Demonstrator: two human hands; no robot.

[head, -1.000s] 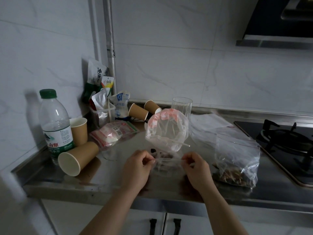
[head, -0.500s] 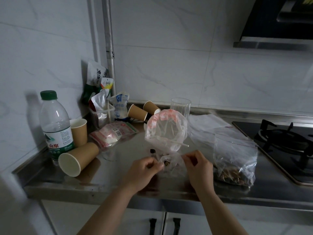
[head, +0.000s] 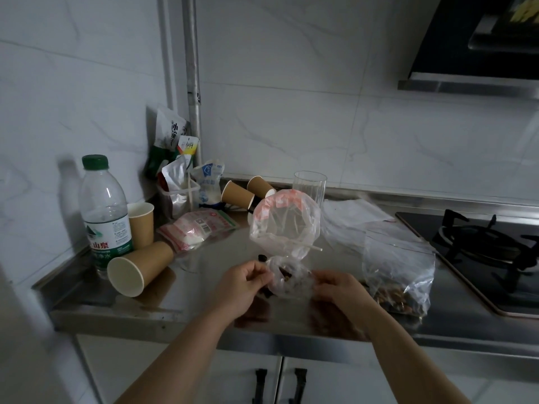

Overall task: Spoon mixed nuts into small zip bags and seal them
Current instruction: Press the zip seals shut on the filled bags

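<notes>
Both hands at front edge of steel counter (head: 204, 252), working 1 small zip bag (head: 287, 279) w/ a few dark nuts inside. Left hand (head: 243, 284) pinches bag's left edge, fingers curled. Right hand (head: 339, 290) curled on bag's right side, gripping plastic. Bag sits low, just above or touching counter surface; can't tell which.

Just behind it: 1 clear bag w/ red-orange printed rim (head: 284, 225), standing open, thin stick (head: 306, 245) poking out its right side. 1 dark nut (head: 261, 258) loose on counter beside left hand's fingertips. To the right, near right hand: 1 large clear bag of mixed nuts (head: 398, 269), nuts piled at its bottom. Behind that, flat pile of clear bags (head: 354, 214), count unclear.

Paper cups: 4 total. 1 upright (head: 141, 224) next to water bottle, 1 on its side (head: 140, 268) w/ mouth toward camera, 2 on their sides (head: 237, 195) at back near wall. 1 water bottle (head: 105, 211), green cap, far left. 1 clear drinking glass (head: 309, 185) at back. 1 pink-white packet (head: 198, 228) lying flat. Cluster of snack pouches (head: 175, 158) in back corner, some in a clear tub; exact no. hard to tell. Gas hob (head: 490, 249) at right, range hood (head: 481, 45) above it.
</notes>
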